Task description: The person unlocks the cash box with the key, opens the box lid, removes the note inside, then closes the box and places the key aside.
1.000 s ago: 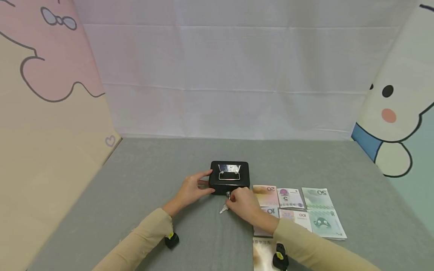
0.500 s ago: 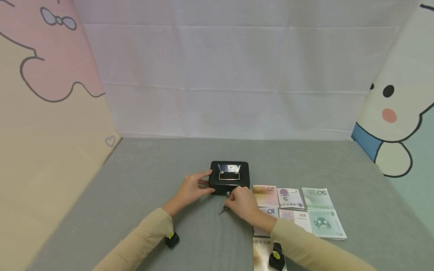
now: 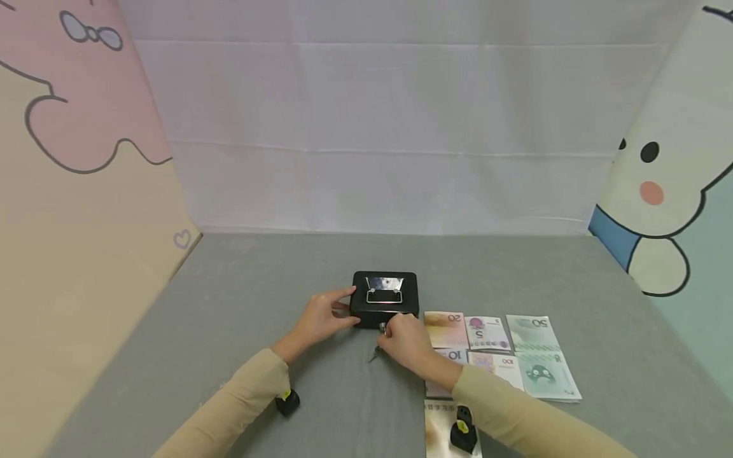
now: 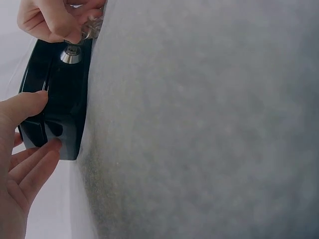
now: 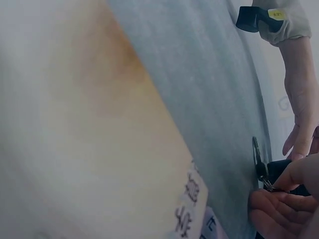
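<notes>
I see a small black metal cash box near the middle of the grey table, lid down, its chrome carry handle lying flat on top. I judge the box rigid and fairly light, with glossy painted walls likely to slide on the cloth unless braced at a corner. The handle is the natural lifting point; the lock cylinder on the front wall is the working point.

My left hand braces the box's front-left corner: thumb on the lid edge, fingers nearly straight along the side wall, pressing rather than wrapping. My right hand sits at the front face, fingertips curled and pinching a key at the lock; a second key dangles onto the table below. Both forearms rest low, wrists near the cloth.

Play banknotes lie in rows just right of the box.
</notes>
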